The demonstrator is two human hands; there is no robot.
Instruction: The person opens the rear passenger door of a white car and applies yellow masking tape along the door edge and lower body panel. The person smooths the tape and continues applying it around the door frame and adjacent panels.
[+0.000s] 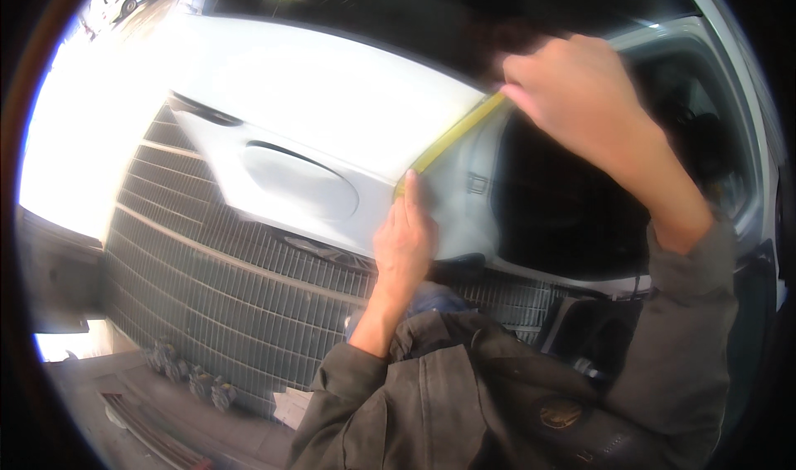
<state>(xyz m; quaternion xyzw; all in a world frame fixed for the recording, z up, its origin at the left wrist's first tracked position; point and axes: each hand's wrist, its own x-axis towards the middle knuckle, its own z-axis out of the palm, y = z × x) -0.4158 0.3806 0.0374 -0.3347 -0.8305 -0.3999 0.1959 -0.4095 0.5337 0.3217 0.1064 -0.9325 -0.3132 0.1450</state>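
A strip of yellow masking tape runs along the edge of a white car body panel, beside the open door frame. My left hand touches the tape's near end with its index finger stretched out along the panel edge. Higher up, my right hand is closed on the tape's far part, near the dark window glass. Its fingers are slightly blurred, and whether a roll is inside them is hidden. A rounded fuel flap lies in the panel, left of my left hand.
To the right, a door opening shows a dark interior. Metal floor grating stretches below the panel. Several small metal tools or fittings lie at the lower left. A parked car stands at the upper left.
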